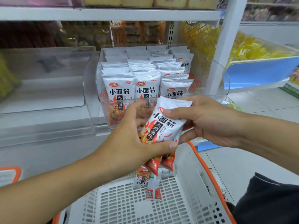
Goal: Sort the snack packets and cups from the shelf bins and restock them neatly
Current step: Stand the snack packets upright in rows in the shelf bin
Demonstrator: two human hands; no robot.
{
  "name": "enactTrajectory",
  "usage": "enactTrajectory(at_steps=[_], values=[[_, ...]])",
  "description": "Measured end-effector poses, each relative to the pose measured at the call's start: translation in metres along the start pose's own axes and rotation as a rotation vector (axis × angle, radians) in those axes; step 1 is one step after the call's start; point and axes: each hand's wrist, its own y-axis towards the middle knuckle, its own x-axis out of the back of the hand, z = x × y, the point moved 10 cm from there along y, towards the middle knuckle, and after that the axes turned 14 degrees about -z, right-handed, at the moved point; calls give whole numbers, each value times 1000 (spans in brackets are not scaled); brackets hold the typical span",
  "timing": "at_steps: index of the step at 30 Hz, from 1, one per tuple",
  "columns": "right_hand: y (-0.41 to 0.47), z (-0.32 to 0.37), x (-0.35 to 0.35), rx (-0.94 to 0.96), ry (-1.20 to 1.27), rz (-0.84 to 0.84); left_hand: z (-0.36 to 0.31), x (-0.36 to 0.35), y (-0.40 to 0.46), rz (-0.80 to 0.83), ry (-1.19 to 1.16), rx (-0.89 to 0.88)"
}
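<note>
A white snack packet [163, 125] with black characters and red flames is held tilted in front of the shelf. My left hand [129, 139] grips a small stack of these packets from below, thumb on the front one's lower edge. My right hand [208, 122] pinches the front packet's top right, thumb across its face. Behind them a clear plastic bin [224, 88] holds several rows of the same packets [119, 92] standing upright. Two or three more packets [152, 183] lie in the white basket below.
A white perforated basket with orange rim [210, 178] stands beneath my hands. A clear bin [48, 81] sits to the left on the shelf. Yellow bagged goods [252, 49] lie behind a blue shelf front at right. Dark cloth shows at bottom right.
</note>
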Motion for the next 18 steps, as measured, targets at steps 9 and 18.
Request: enactTrajectory(at_steps=[9,18], values=[[-2,41,21,317,-167,6,8,-16,-3,305,-70,226],[-24,73,25,652,-740,-90,-40,-9,5,-42,503,-366]])
